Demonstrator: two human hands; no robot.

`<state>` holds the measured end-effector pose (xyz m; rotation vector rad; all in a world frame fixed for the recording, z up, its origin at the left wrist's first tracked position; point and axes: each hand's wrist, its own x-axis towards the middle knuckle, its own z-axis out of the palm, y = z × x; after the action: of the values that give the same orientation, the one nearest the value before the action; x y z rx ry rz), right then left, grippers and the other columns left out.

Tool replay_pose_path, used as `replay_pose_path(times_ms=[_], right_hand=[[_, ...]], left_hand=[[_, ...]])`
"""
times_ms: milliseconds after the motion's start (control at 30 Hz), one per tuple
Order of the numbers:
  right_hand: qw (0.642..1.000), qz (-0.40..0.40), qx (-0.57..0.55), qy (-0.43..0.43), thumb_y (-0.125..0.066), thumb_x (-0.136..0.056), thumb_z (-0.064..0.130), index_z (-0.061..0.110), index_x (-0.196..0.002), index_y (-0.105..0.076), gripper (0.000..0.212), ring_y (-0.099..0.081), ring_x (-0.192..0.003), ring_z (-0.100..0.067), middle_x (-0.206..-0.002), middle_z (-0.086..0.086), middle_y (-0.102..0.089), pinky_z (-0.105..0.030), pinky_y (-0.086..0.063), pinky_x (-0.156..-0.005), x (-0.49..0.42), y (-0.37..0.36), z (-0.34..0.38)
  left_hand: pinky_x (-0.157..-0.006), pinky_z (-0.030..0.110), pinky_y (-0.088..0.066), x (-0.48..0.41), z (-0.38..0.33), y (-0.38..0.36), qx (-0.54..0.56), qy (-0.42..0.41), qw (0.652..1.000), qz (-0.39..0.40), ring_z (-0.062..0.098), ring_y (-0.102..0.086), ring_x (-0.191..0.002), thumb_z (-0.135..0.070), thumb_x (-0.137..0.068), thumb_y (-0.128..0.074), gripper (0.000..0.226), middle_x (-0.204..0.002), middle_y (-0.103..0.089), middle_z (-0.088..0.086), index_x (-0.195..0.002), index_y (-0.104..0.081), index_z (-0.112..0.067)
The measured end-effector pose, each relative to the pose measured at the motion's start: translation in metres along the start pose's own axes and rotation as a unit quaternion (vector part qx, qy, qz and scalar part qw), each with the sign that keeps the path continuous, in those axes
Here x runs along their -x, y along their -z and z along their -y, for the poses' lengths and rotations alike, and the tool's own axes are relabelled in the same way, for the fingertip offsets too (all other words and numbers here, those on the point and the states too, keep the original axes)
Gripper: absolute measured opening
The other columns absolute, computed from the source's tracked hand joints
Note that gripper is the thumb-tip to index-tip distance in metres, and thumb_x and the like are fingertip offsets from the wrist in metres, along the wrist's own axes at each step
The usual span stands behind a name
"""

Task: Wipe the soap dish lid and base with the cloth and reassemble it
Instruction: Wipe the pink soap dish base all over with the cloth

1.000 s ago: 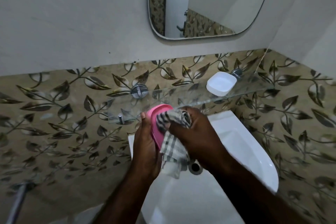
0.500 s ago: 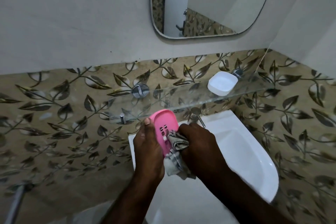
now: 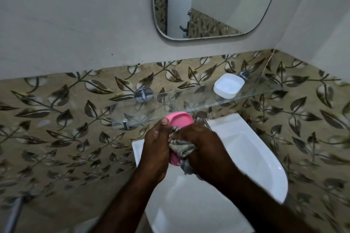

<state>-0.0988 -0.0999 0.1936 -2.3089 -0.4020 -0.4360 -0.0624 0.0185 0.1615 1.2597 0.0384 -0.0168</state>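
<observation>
My left hand (image 3: 155, 147) grips a pink soap dish part (image 3: 180, 120) upright over the sink, thumb on its upper edge. Its smooth pink face points toward me. My right hand (image 3: 204, 147) clutches a grey checked cloth (image 3: 181, 149) and presses it against the lower half of the pink part. The white soap dish part (image 3: 228, 85) lies on the glass shelf (image 3: 189, 104), to the upper right of both hands.
A white basin (image 3: 255, 157) sits below the hands, with a chrome tap (image 3: 201, 116) just behind them. The glass shelf juts from the leaf-patterned tiled wall (image 3: 56, 119). A mirror (image 3: 214, 2) hangs above. A metal pipe (image 3: 13, 215) shows at the lower left.
The pink part has turned in my left hand: its slotted side showed half a second ago, now a smooth face shows. The cloth moved from its top down to its lower half.
</observation>
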Motion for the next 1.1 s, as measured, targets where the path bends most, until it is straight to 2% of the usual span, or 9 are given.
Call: replay_pose_path(times_ms=[67, 200, 267, 433, 567, 733, 867, 967, 1100], right_hand=[[0.987, 0.085, 0.097, 0.095, -0.075, -0.07, 0.01, 0.023, -0.087, -0.074, 0.021, -0.056, -0.08, -0.016, -0.09, 0.006, -0.071, -0.026, -0.046, -0.068, 0.014, -0.01, -0.004], [0.948, 0.218, 0.205, 0.109, -0.051, -0.073, 0.017, 0.026, -0.093, -0.071, 0.03, -0.054, -0.084, -0.026, -0.096, 0.004, -0.068, -0.035, -0.047, -0.064, 0.022, -0.005, -0.025], [0.928, 0.246, 0.263, 0.094, -0.052, -0.074, 0.022, 0.025, -0.092, -0.07, 0.025, -0.053, -0.088, -0.027, -0.095, 0.002, -0.067, -0.035, -0.046, -0.068, 0.016, 0.005, -0.024], [0.968, 0.108, 0.221, 0.037, -0.076, -0.065, 0.03, 0.029, -0.096, -0.066, 0.033, -0.051, -0.085, -0.018, -0.091, 0.011, -0.066, -0.031, -0.046, -0.061, 0.008, 0.022, -0.025], [0.965, 0.048, 0.259, -0.01, -0.078, -0.064, 0.032, 0.027, -0.083, -0.066, 0.023, -0.058, -0.068, -0.017, -0.07, 0.008, -0.063, -0.023, -0.042, -0.05, 0.032, -0.017, -0.02], [0.976, 0.087, -0.043, -0.196, -0.058, -0.078, 0.029, 0.021, -0.082, -0.061, 0.01, -0.065, -0.079, -0.017, -0.081, 0.003, -0.069, -0.04, -0.053, -0.074, 0.039, -0.033, -0.016], [0.873, 0.015, -0.394, -0.288, -0.062, -0.088, 0.003, 0.008, -0.109, -0.068, 0.023, -0.069, -0.1, -0.034, -0.105, -0.015, -0.074, -0.051, -0.054, -0.092, 0.023, -0.013, -0.018], [0.815, -0.045, -0.498, -0.292, -0.058, -0.09, 0.004, 0.004, -0.119, -0.063, 0.029, -0.068, -0.104, -0.034, -0.112, -0.018, -0.072, -0.047, -0.055, -0.092, 0.011, 0.007, -0.02], [0.799, -0.09, -0.519, -0.289, -0.057, -0.087, 0.015, 0.005, -0.12, -0.063, 0.034, -0.068, -0.107, -0.033, -0.113, -0.017, -0.071, -0.047, -0.054, -0.092, 0.005, 0.027, -0.027]], left_hand=[[-0.07, 0.035, -0.058, -0.003, -0.004, 0.007, 0.005, -0.005, 1.0, -0.015, 0.023, -0.071, -0.078, -0.034, -0.099, -0.043, 0.034, -0.083, -0.074, 0.009, -0.095, -0.067, -0.01], [-0.058, 0.023, -0.057, 0.005, 0.001, 0.01, -0.047, -0.011, 0.999, -0.003, 0.011, -0.073, -0.07, -0.041, -0.095, -0.044, 0.033, -0.076, -0.076, -0.003, -0.099, -0.068, -0.019], [-0.057, 0.02, -0.055, 0.008, 0.006, 0.005, -0.045, -0.009, 0.999, 0.004, 0.008, -0.072, -0.069, -0.04, -0.092, -0.044, 0.031, -0.075, -0.076, -0.006, -0.096, -0.067, -0.019], [-0.056, 0.02, -0.053, 0.005, 0.0, 0.001, -0.039, -0.04, 0.998, -0.005, 0.008, -0.069, -0.066, -0.03, -0.1, -0.041, 0.036, -0.075, -0.072, 0.001, -0.101, -0.065, -0.003], [-0.053, 0.021, -0.054, 0.006, -0.001, -0.001, -0.031, -0.032, 0.999, -0.03, 0.01, -0.067, -0.06, -0.031, -0.101, -0.042, 0.032, -0.064, -0.07, -0.003, -0.088, -0.065, -0.013], [-0.055, 0.03, -0.048, 0.007, 0.009, -0.002, -0.053, 0.005, 0.996, -0.067, 0.023, -0.064, -0.061, -0.037, -0.1, -0.043, 0.039, -0.064, -0.067, 0.005, -0.078, -0.065, -0.014], [-0.075, 0.045, -0.056, -0.004, 0.009, -0.005, 0.003, 0.062, 0.993, -0.105, 0.032, -0.068, -0.078, -0.041, -0.1, -0.043, 0.045, -0.089, -0.07, 0.024, -0.093, -0.065, -0.003], [-0.089, 0.053, -0.055, -0.012, 0.001, -0.01, 0.151, 0.166, 0.972, -0.073, 0.036, -0.07, -0.097, -0.044, -0.1, -0.043, 0.051, -0.11, -0.069, 0.025, -0.121, -0.059, -0.001], [-0.078, 0.04, -0.061, -0.004, -0.015, -0.035, 0.236, 0.208, 0.947, 0.063, 0.03, -0.072, -0.096, -0.038, -0.091, -0.054, 0.049, -0.112, -0.07, 0.024, -0.119, -0.06, 0.001]])
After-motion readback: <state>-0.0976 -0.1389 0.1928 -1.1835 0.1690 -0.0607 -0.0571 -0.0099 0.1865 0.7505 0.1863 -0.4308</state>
